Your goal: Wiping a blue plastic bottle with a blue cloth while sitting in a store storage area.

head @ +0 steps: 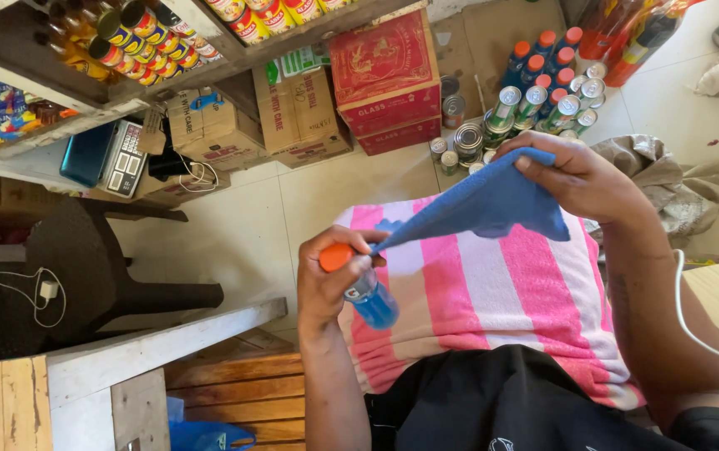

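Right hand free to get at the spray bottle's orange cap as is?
Probably not without letting go: the right hand is gripping the blue cloth, and the left hand wraps the spray bottle with fingers around its orange cap. Nothing else lies between them.

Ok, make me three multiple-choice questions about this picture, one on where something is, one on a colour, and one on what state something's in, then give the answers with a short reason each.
1. Where are the tin cans?
A. on the floor by the red box
B. on the dark chair
C. on the person's lap

2. What colour is the cap of the bottle in the left hand?
A. green
B. orange
C. white

3. How is the blue cloth held?
A. folded on the floor
B. stretched between both hands
C. stuffed in a box

Answers:
1 A, the cans stand on the tiles beside the box.
2 B, an orange cap tops the blue bottle.
3 B, the right hand lifts one end while the other reaches the left hand.
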